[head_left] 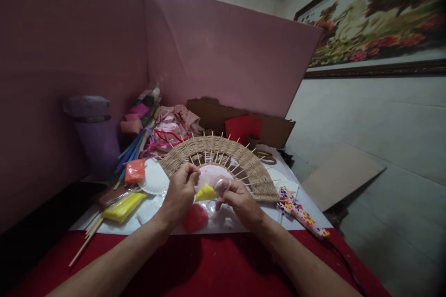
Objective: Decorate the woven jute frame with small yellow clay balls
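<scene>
My left hand [180, 189] is closed, thumb against the fingers; whatever lies in the pinch is too small to make out. Opposite it, my right hand [241, 198] pinches a clear plastic bag [223, 184]. Between the hands is a yellow lump of what looks like soft clay [205, 192]; I cannot tell whether it lies inside the bag. A pinkish-red lump [195, 218] sits below it, near the table's front edge. Just behind the hands stretches a woven fan-shaped piece [258, 174] with thin wooden sticks poking out and a pale pink centre [215, 172].
On the left lie a yellow packet [123, 207], an orange packet [134, 171], a white paper plate [153, 177] and wooden sticks [87, 240]. A purple bin [95, 137] stands farther left. To the right are scissors [265, 157] and a flowered, corded tool [303, 216].
</scene>
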Available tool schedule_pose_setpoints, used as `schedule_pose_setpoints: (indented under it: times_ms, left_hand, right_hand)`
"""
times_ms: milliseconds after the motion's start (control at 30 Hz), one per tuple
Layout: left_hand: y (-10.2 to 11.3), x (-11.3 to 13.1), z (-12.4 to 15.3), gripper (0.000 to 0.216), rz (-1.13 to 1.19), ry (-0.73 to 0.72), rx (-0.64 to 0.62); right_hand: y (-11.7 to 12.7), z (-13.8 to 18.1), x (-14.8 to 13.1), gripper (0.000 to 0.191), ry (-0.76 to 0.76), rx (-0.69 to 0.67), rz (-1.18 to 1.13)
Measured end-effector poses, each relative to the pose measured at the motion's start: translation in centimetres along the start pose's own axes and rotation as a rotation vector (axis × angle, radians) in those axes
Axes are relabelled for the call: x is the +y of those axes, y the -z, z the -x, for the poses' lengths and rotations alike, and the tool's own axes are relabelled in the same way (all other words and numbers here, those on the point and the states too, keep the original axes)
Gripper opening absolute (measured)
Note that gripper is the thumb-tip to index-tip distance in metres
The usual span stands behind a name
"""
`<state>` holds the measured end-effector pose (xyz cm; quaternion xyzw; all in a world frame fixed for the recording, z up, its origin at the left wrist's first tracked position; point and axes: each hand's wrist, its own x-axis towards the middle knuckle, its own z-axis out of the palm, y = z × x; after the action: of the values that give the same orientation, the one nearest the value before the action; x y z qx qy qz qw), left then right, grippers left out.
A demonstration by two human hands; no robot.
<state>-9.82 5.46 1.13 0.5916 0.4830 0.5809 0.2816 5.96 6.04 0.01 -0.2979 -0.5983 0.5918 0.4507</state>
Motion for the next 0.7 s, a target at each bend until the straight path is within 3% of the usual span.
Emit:
schedule_pose_setpoints:
  times_ms: [167,400,567,700]
  left_hand:
    - [-0.01,-0.27,-0.13,0.012,0.054,0.024,-0.003]
    - [0.17,-0.38,-0.05,0.026,0.192,0.145,-0.219]
    - [0.22,-0.48,0.01,0.024,0.216,0.180,-0.149]
    - [0.31,-0.36,0.06,0.025,0.261,0.255,-0.208]
  right_hand:
    - [-0.32,0.10,-0.02,0.010,0.072,0.045,0.022]
    - [-0.15,-0.01,0.03,0.013,0.099,0.092,0.048]
    - [-0.09,-0.20,0.44,0.022,0.081,0.091,0.048]
    - [0.14,-0.20,0.52,0.031,0.071,0.057,0.023]
